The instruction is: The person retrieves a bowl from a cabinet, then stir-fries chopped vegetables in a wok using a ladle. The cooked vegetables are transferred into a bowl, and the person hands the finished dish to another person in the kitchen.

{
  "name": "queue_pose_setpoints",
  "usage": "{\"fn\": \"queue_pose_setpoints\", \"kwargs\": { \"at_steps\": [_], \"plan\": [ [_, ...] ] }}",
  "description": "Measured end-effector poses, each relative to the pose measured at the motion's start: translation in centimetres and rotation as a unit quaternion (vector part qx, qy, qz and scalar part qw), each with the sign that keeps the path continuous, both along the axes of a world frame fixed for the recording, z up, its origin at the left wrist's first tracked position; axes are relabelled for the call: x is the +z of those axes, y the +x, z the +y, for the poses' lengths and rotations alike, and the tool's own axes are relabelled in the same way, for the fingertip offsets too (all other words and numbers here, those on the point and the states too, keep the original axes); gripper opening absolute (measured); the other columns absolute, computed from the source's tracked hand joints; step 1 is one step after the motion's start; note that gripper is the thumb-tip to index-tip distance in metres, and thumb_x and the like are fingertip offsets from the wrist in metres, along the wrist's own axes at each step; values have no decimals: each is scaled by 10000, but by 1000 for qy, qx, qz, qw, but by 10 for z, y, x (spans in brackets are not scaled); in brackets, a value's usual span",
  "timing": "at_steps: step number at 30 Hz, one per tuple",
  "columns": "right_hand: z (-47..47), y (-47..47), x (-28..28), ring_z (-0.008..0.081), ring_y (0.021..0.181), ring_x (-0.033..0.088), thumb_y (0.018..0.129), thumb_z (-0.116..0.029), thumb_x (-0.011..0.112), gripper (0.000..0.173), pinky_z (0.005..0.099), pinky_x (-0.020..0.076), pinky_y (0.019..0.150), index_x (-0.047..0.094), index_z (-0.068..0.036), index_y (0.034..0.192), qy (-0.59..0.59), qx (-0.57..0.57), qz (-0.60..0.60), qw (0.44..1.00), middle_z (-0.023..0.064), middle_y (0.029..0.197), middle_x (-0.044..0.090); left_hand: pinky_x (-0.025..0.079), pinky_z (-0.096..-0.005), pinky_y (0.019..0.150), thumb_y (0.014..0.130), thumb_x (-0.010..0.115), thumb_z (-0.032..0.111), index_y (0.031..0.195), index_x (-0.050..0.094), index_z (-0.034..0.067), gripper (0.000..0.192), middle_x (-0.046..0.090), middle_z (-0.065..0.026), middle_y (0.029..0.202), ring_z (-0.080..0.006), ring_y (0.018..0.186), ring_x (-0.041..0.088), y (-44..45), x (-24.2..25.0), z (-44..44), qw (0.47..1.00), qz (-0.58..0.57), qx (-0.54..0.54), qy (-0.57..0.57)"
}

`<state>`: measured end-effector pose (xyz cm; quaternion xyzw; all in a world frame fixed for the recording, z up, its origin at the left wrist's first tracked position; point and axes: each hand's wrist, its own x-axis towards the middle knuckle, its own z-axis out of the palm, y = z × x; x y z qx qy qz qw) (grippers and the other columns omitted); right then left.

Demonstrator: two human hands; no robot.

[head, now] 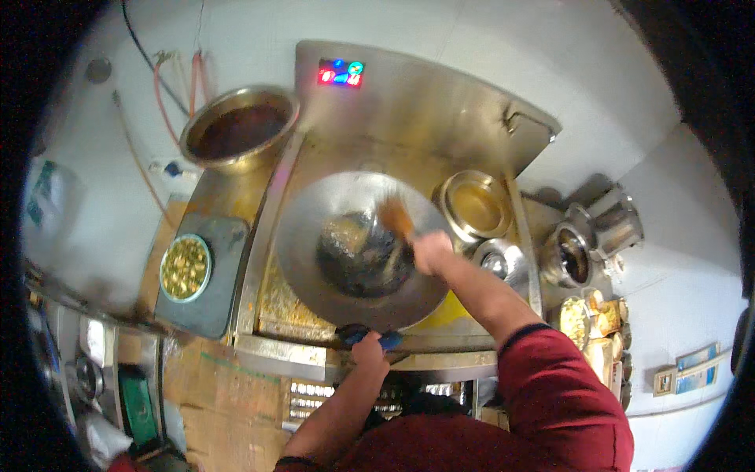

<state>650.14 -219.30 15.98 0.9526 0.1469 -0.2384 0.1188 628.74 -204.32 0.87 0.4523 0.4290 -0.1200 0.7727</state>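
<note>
A large steel wok (301,236) sits on the stove in front of me, with dark, wet-looking liquid (360,277) pooled at its bottom. My right hand (432,251) is closed around a brown brush (396,217), likely a wok brush. Its blurred bristles are over the right inner wall of the wok; whether they touch the metal I cannot tell. At the wok's near edge, my left hand (368,349) grips a dark blue cloth (389,340). The cloth lies against the rim there, and any handle beneath it is hidden.
Right of the wok stand a round steel pot (479,206) and a shiny steel bowl (510,268). At left are a wide basin of dark liquid (239,133) and a bowl of chopped food (185,268) on a grey board (221,295). A lit control panel (341,74) glows on the backsplash.
</note>
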Motion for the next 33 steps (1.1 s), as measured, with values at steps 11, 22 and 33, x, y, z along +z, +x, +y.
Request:
{"fn": "queue_pose_setpoints", "kwargs": {
  "at_steps": [11, 22, 33],
  "plan": [
    [-111, -123, -53, 338, 1138, 596, 785, -198, 637, 791, 414, 436, 1002, 322, -263, 1508, 480, 125, 273, 824, 214, 1342, 550, 498, -297, 705, 747, 620, 40, 909, 623, 36, 163, 651, -50, 860, -179, 795, 620, -20, 54, 69, 994, -106, 8, 4],
    [-247, 25, -73, 280, 1064, 579, 780, -163, 711, 806, 470, 527, 826, 322, -70, 1480, 696, -468, -22, 544, 167, 1438, 416, 482, -372, 631, 729, 577, 87, 820, 590, -29, 148, 612, -109, 688, -206, 649, 585, 36, 207, -70, 790, -203, -235, 529],
    [-153, -63, 7, 428, 1178, 547, 874, -394, 601, 819, 461, 431, 995, 159, -185, 1531, 475, -230, 10, 849, 262, 1237, 593, 375, -309, 580, 747, 589, 123, 791, 570, 43, 94, 530, -21, 725, -141, 657, 476, 23, 130, 6, 925, -180, -97, 320]
  ]
}}
